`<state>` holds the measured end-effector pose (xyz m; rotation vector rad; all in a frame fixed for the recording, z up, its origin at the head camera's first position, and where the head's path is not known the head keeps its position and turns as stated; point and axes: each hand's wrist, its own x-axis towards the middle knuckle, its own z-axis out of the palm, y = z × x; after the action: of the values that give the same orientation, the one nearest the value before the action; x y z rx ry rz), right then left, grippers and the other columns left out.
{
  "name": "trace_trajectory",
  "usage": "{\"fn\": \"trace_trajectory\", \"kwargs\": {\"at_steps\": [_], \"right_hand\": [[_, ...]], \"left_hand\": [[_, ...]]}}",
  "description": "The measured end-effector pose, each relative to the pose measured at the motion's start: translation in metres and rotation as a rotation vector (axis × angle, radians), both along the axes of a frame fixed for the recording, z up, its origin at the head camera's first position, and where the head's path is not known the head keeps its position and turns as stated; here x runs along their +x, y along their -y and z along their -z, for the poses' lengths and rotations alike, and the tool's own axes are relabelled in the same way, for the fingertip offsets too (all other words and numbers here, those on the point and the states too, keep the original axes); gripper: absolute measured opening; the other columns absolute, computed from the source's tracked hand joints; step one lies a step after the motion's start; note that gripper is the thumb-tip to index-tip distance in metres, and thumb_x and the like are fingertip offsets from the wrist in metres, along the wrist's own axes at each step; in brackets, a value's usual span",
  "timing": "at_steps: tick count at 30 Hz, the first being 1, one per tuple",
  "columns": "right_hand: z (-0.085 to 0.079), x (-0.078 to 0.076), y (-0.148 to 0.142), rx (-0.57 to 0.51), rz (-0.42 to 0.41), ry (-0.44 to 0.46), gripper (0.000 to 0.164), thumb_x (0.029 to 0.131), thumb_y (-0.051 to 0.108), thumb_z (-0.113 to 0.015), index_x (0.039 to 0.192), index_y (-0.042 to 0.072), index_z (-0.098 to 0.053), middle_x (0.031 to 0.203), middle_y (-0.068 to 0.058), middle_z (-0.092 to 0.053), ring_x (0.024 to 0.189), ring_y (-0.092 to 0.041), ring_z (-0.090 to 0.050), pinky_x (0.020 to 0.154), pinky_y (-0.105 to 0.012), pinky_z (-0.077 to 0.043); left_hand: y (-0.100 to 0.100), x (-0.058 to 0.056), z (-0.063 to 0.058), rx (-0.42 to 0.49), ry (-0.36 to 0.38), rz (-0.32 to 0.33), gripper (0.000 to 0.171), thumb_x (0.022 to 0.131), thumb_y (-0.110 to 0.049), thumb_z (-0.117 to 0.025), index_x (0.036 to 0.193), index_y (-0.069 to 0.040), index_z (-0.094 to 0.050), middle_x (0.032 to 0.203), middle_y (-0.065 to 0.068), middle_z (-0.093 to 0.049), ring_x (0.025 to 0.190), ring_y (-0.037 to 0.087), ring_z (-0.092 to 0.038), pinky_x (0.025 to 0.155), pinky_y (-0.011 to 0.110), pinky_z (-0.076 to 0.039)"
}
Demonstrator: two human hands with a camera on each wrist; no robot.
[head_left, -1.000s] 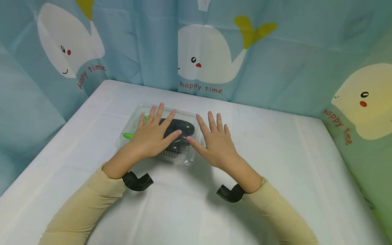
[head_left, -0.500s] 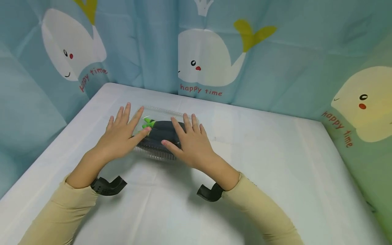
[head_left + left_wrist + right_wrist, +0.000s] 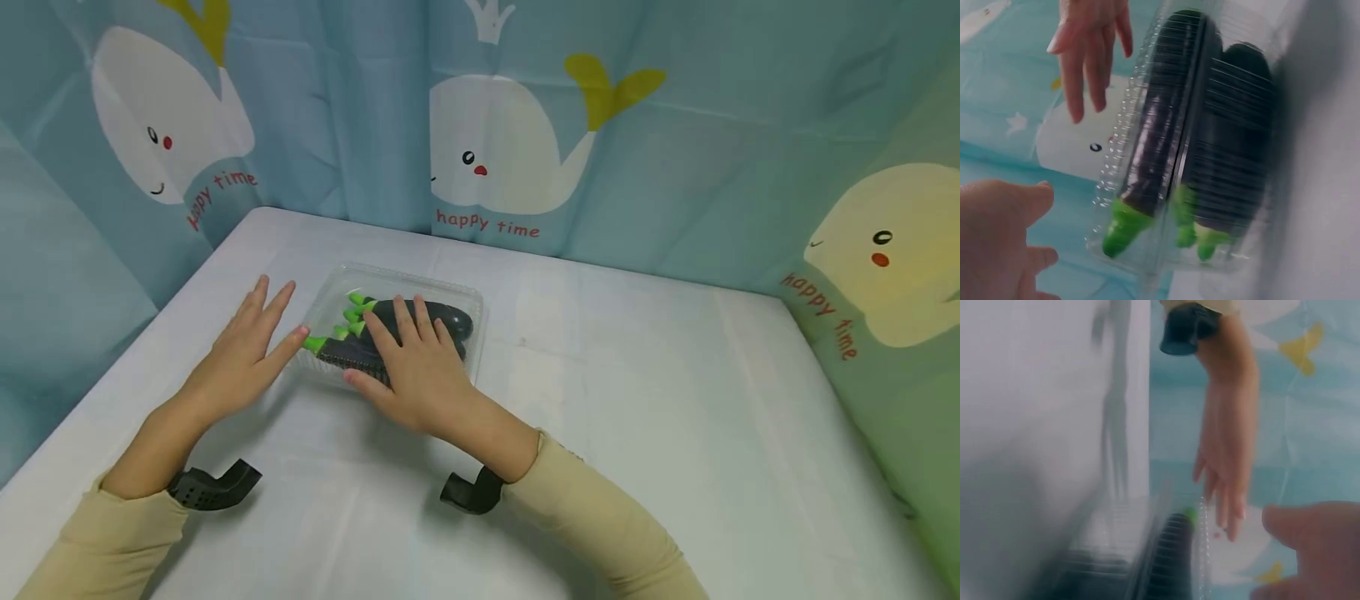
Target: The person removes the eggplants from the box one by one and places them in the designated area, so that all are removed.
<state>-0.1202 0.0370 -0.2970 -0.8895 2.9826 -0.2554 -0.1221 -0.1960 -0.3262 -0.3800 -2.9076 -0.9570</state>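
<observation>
A clear plastic clamshell box (image 3: 474,302) lies on the table toward the back left. Several dark eggplants (image 3: 450,318) with bright green stems are inside it. My right hand (image 3: 423,371) is spread over the box, its fingers straight and partly hiding the eggplants. Just left of the box is my left hand (image 3: 236,354), fingers extended, thumb pointing at the box's near left corner. Nothing is held in either hand. The left wrist view gives a side look at the box, with green-tipped eggplants (image 3: 1154,137) behind its ribbed wall.
A white cloth covers the table (image 3: 637,400). Behind it hangs a blue curtain (image 3: 375,117) printed with white whales, and it continues along both sides. Black curved wrist mounts (image 3: 213,487) stick out beneath both wrists.
Both hands have moved left across the box. The left hand has gone from above the box to beside its left end, while the right hand has come over the box.
</observation>
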Motion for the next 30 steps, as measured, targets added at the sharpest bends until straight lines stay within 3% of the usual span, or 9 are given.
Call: {"fn": "trace_trajectory", "kwargs": {"at_steps": [3,6,9,13,16,19,23,30], "right_hand": [[0.000,-0.001,0.004,-0.010,0.006,-0.006,0.072,0.091,0.062,-0.030,0.148,0.019,-0.020,0.151,-0.017,-0.013,0.137,-0.033,-0.002,0.108,-0.050,-0.017],[0.001,-0.002,0.011,0.013,-0.002,0.003,0.073,0.091,0.061,-0.033,0.148,0.019,-0.018,0.151,-0.017,-0.013,0.137,-0.034,-0.003,0.108,-0.050,-0.017],[0.000,-0.002,0.018,0.042,-0.021,0.011,0.074,0.090,0.060,-0.036,0.148,0.019,-0.015,0.151,-0.017,-0.012,0.137,-0.034,-0.002,0.108,-0.049,-0.018],[-0.002,-0.003,0.025,0.078,-0.035,-0.022,0.074,0.090,0.057,-0.041,0.148,0.018,-0.018,0.151,-0.014,-0.013,0.138,-0.031,-0.005,0.107,-0.047,-0.020],[-0.003,-0.004,0.032,0.098,-0.053,-0.054,0.073,0.090,0.056,-0.044,0.147,0.017,-0.022,0.151,-0.013,-0.016,0.138,-0.031,-0.008,0.107,-0.046,-0.022],[0.001,-0.004,0.039,0.113,-0.081,-0.069,0.073,0.089,0.057,-0.046,0.146,0.017,-0.026,0.151,-0.013,-0.017,0.137,-0.031,-0.010,0.106,-0.046,-0.024],[0.008,-0.004,0.045,0.117,-0.106,-0.083,0.072,0.087,0.057,-0.048,0.145,0.017,-0.030,0.149,-0.015,-0.022,0.136,-0.033,-0.015,0.106,-0.046,-0.026],[0.019,-0.010,0.054,0.142,-0.114,-0.134,0.071,0.086,0.056,-0.050,0.142,0.015,-0.035,0.146,-0.018,-0.028,0.135,-0.034,-0.020,0.104,-0.045,-0.028]], "left_hand": [[0.003,0.002,0.009,0.096,-0.025,0.020,0.063,0.098,-0.036,-0.040,0.148,-0.011,-0.012,0.152,0.016,0.002,0.136,0.040,-0.002,0.097,0.070,-0.011],[0.006,0.004,0.022,0.277,-0.030,0.012,0.057,0.099,-0.027,-0.040,0.147,-0.008,-0.017,0.151,0.018,-0.011,0.134,0.040,-0.013,0.100,0.064,-0.017],[0.011,0.006,0.033,0.443,-0.024,-0.022,0.052,0.100,-0.022,-0.038,0.146,-0.004,-0.020,0.147,0.021,-0.024,0.132,0.033,-0.026,0.106,0.035,-0.027],[0.016,0.006,0.039,0.562,-0.042,-0.029,0.049,0.101,-0.021,-0.034,0.142,0.003,-0.025,0.140,0.024,-0.033,0.124,0.012,-0.040,0.090,0.008,-0.034],[0.018,0.004,0.043,0.634,-0.038,-0.005,0.047,0.101,-0.019,-0.033,0.139,0.008,-0.028,0.136,0.022,-0.039,0.115,0.001,-0.045,0.087,0.010,-0.038],[0.017,0.003,0.048,0.705,0.030,-0.013,0.048,0.101,-0.021,-0.035,0.138,0.010,-0.029,0.132,0.008,-0.047,0.110,-0.002,-0.047,0.085,0.013,-0.040],[0.016,0.002,0.054,0.791,0.098,-0.038,0.052,0.100,-0.025,-0.038,0.137,0.010,-0.030,0.124,-0.009,-0.052,0.107,-0.002,-0.050,0.083,0.015,-0.042],[0.016,0.003,0.063,0.939,0.132,-0.060,0.044,0.098,-0.022,-0.045,0.132,0.006,-0.043,0.110,-0.013,-0.060,0.103,0.001,-0.053,0.082,0.015,-0.043]]}}
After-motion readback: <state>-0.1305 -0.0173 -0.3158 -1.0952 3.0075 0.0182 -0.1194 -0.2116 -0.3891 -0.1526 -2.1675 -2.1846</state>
